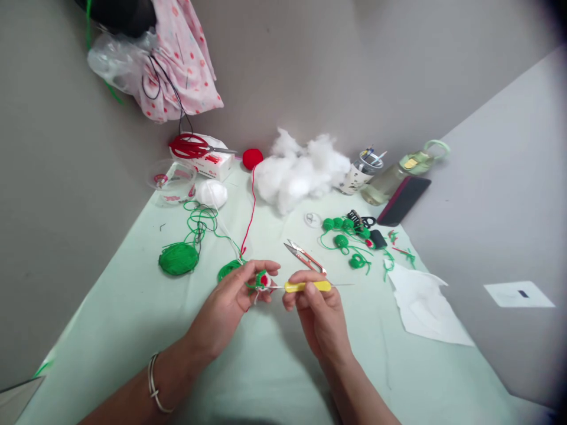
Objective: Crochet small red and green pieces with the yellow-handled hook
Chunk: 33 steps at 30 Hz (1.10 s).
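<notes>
My left hand pinches a small green and red crochet piece between thumb and fingers. My right hand is closed on a yellow-handled crochet hook, and its metal tip reaches into the crochet piece. Green yarn runs from the piece to a green yarn ball on the left. A red strand leads up to a red yarn ball at the back. Both hands hover just above the pale green table cover.
Small thread snips lie just behind my right hand. Several small green crochet balls, white stuffing, red scissors on a box, a phone, a bottle, a pen cup and white paper surround the work area.
</notes>
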Tool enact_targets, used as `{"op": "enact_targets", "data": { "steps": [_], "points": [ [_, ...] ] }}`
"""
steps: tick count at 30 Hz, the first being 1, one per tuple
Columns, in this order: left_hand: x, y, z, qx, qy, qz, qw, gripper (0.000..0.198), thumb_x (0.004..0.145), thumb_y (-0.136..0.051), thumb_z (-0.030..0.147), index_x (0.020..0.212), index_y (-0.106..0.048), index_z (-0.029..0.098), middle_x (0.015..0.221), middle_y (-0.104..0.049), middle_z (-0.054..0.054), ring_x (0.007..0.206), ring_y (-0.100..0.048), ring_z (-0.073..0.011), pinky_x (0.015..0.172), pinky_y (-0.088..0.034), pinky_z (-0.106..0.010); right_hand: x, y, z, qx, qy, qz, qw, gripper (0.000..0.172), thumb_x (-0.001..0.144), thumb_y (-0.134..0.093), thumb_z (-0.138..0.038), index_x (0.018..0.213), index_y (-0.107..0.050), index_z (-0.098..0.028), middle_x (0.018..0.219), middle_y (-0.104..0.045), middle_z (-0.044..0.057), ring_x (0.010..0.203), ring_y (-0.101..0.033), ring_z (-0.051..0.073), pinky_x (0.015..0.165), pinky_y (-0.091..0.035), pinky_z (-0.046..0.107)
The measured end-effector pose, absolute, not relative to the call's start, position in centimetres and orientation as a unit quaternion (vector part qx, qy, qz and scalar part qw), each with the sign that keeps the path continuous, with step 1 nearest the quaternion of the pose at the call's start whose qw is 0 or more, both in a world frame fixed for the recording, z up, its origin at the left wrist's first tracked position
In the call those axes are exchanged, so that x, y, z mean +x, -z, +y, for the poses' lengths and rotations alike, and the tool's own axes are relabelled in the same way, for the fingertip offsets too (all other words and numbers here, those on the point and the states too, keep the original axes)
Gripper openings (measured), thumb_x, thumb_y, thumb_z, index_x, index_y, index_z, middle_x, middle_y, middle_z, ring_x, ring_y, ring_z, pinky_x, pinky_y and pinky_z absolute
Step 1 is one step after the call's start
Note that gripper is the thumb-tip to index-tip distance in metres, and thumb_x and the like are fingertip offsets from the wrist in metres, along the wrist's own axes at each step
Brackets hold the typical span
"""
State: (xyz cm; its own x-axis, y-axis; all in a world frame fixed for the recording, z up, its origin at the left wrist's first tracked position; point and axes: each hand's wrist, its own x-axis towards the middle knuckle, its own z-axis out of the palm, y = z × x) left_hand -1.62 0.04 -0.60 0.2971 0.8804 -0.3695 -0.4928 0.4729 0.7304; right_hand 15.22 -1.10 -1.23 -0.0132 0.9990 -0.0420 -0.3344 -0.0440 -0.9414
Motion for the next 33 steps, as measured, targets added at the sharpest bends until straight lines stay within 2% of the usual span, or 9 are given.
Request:
{"op": "enact_targets", "data": {
  "steps": [3, 6, 10, 15, 18, 21, 27, 30, 33],
  "points": [
    [-1.6, 0.7, 0.0, 0.263, -0.442, 0.393, 0.762, 0.032, 0.086, -0.082, 0.044, 0.109, -0.081, 0.02, 0.097, -0.071, -0.004, 0.083, -0.061, -0.0162, 0.072, -0.046, -0.027, 15.4, 1.4, -1.0, -0.428, -0.579, -0.382, 0.579, 0.03, 0.081, -0.085, -0.052, 0.084, -0.078, -0.023, 0.066, -0.069, 0.0, 0.056, -0.058, 0.014, 0.057, -0.051, 0.028],
    [-1.5, 0.6, 0.0, 0.265, -0.442, 0.403, 0.757, 0.028, 0.084, -0.085, 0.039, 0.105, -0.081, 0.022, 0.09, -0.071, -0.002, 0.078, -0.061, -0.0142, 0.07, -0.045, -0.025, 15.5, 1.6, -1.1, -0.439, -0.574, -0.388, 0.573, 0.028, 0.084, -0.084, -0.05, 0.091, -0.08, -0.023, 0.065, -0.067, 0.0, 0.058, -0.059, 0.014, 0.06, -0.052, 0.029],
    [-1.2, 0.4, -0.2, 0.276, -0.441, 0.386, 0.761, 0.026, 0.079, -0.09, 0.037, 0.098, -0.081, 0.02, 0.082, -0.07, 0.0, 0.073, -0.061, -0.0134, 0.07, -0.047, -0.025, 15.3, 1.8, -1.4, -0.441, -0.509, -0.465, 0.575, 0.016, 0.093, -0.076, -0.04, 0.099, -0.083, -0.026, 0.083, -0.071, 0.003, 0.072, -0.065, 0.016, 0.068, -0.055, 0.03],
    [-0.8, 0.6, -0.5, 0.277, -0.462, 0.359, 0.762, 0.024, 0.08, -0.09, 0.034, 0.097, -0.08, 0.02, 0.084, -0.073, 0.0, 0.074, -0.063, -0.0118, 0.072, -0.051, -0.024, 14.8, 1.5, -1.6, -0.43, -0.483, -0.515, 0.563, 0.006, 0.09, -0.08, -0.03, 0.094, -0.084, -0.029, 0.094, -0.07, 0.004, 0.077, -0.066, 0.016, 0.065, -0.055, 0.028],
    [-0.8, 0.6, -0.5, 0.286, -0.463, 0.362, 0.757, 0.023, 0.082, -0.088, 0.033, 0.098, -0.079, 0.02, 0.084, -0.073, 0.0, 0.075, -0.065, -0.0119, 0.074, -0.052, -0.023, 14.9, 1.6, -1.5, -0.436, -0.489, -0.51, 0.557, 0.006, 0.091, -0.079, -0.032, 0.094, -0.084, -0.029, 0.094, -0.071, 0.003, 0.08, -0.067, 0.015, 0.07, -0.056, 0.027],
    [-0.9, 0.4, -0.3, 0.286, -0.448, 0.372, 0.761, 0.027, 0.081, -0.089, 0.035, 0.099, -0.078, 0.019, 0.083, -0.075, -0.001, 0.076, -0.069, -0.0137, 0.074, -0.054, -0.025, 15.2, 1.9, -1.4, -0.448, -0.525, -0.459, 0.559, 0.014, 0.093, -0.077, -0.04, 0.094, -0.084, -0.028, 0.091, -0.074, 0.002, 0.083, -0.068, 0.015, 0.075, -0.056, 0.026],
    [-1.6, 0.4, 0.0, 0.37, -0.405, 0.392, 0.738, 0.028, 0.091, -0.077, 0.046, 0.098, -0.076, 0.019, 0.093, -0.077, -0.007, 0.085, -0.072, -0.0197, 0.077, -0.057, -0.03, 15.3, 1.2, -0.6, -0.432, -0.629, -0.306, 0.569, 0.022, 0.075, -0.092, -0.04, 0.084, -0.081, -0.023, 0.068, -0.071, -0.001, 0.059, -0.061, 0.011, 0.06, -0.055, 0.024],
    [-2.2, 0.6, 0.2, 0.474, -0.373, 0.416, 0.681, 0.033, 0.097, -0.063, 0.049, 0.088, -0.076, 0.02, 0.112, -0.075, -0.011, 0.096, -0.072, -0.0251, 0.078, -0.058, -0.035, 15.5, 0.7, -0.3, -0.423, -0.634, -0.279, 0.584, 0.023, 0.071, -0.094, -0.037, 0.082, -0.082, -0.022, 0.069, -0.071, 0.0, 0.057, -0.06, 0.01, 0.057, -0.056, 0.023],
    [-2.6, 1.1, 0.5, 0.607, -0.404, 0.487, 0.481, 0.029, 0.095, -0.066, 0.04, 0.074, -0.072, 0.021, 0.121, -0.072, -0.012, 0.11, -0.068, -0.031, 0.091, -0.055, -0.043, 16.0, 0.5, -0.2, -0.424, -0.612, -0.268, 0.612, 0.023, 0.069, -0.095, -0.036, 0.082, -0.083, -0.021, 0.071, -0.071, 0.001, 0.062, -0.063, 0.011, 0.056, -0.056, 0.022]
  ]
}}
